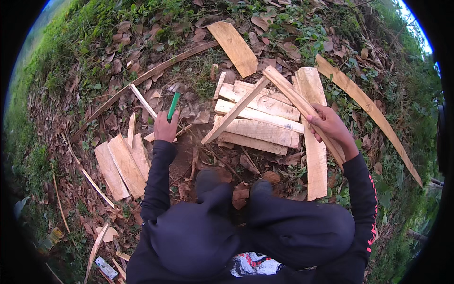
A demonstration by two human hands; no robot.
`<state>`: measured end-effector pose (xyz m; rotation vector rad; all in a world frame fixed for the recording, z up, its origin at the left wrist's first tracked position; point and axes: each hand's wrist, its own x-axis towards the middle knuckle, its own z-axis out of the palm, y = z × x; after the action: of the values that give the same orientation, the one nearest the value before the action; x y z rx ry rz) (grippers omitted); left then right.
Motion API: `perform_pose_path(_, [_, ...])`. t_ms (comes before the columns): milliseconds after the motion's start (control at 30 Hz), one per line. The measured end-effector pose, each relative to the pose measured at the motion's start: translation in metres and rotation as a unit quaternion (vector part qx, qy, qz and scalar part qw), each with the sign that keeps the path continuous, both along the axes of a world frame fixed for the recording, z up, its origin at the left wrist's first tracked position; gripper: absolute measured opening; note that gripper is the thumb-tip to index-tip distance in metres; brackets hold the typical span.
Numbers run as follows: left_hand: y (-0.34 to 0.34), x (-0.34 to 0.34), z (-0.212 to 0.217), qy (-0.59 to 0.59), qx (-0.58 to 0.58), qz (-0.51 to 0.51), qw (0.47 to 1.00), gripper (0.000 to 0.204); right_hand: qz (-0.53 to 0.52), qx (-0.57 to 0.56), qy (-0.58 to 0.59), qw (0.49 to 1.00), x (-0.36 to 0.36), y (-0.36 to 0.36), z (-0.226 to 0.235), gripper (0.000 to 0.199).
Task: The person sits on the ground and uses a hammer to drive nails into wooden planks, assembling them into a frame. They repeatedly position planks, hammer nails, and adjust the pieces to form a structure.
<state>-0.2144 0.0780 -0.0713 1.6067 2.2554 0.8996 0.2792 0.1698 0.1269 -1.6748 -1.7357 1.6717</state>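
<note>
My left hand (pixel 165 127) is closed round the green handle of a hammer (pixel 174 104), its metal head pointing away from me above the leaf-covered ground. To the right, my right hand (pixel 331 127) grips a long wooden strip (pixel 291 92), slanting from upper left to lower right. At its far end the strip meets a second wooden strip (pixel 241 106), forming an angled corner. That second strip slants over a stack of short boards (pixel 260 128) in front of my feet. How the two strips are joined is too small to tell.
A wide plank (pixel 317 170) lies beside the stack, with a long curved-looking board (pixel 373 109) farther right. Another board (pixel 234 47) lies at the far side. Short boards (pixel 124 165) rest at left, near thin sticks. A small box (pixel 106 268) sits at lower left.
</note>
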Motion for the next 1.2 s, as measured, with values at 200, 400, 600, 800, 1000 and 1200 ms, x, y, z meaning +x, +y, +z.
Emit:
perform_pose_path(200, [-0.049,-0.057,-0.036,0.153,-0.049,0.014,0.987,0.032,0.004,0.028,0.023,0.999,-0.001,-0.001,0.005,0.051])
perform_pose_path(400, [0.008,0.030,0.077,-0.253,-0.037,-0.078,0.964,0.050,-0.002,0.085,0.023,0.996,0.002,-0.007,0.056,0.047])
perform_pose_path(600, [0.060,0.081,0.207,-0.311,-0.081,-0.302,0.898,0.095,-0.041,0.231,0.017,0.972,0.003,-0.004,0.166,0.046])
perform_pose_path(800, [0.088,0.079,0.478,-0.054,0.073,-0.341,0.936,0.098,-0.072,0.443,0.166,0.878,0.024,-0.008,0.339,0.048])
perform_pose_path(1000, [0.086,0.097,0.651,-0.034,0.394,-0.122,0.911,0.084,-0.147,0.537,0.315,0.769,0.039,-0.005,0.409,0.045])
perform_pose_path(1200, [0.036,0.149,0.662,-0.308,0.486,-0.114,0.810,0.081,-0.126,0.551,0.409,0.716,0.022,-0.033,0.416,0.027])
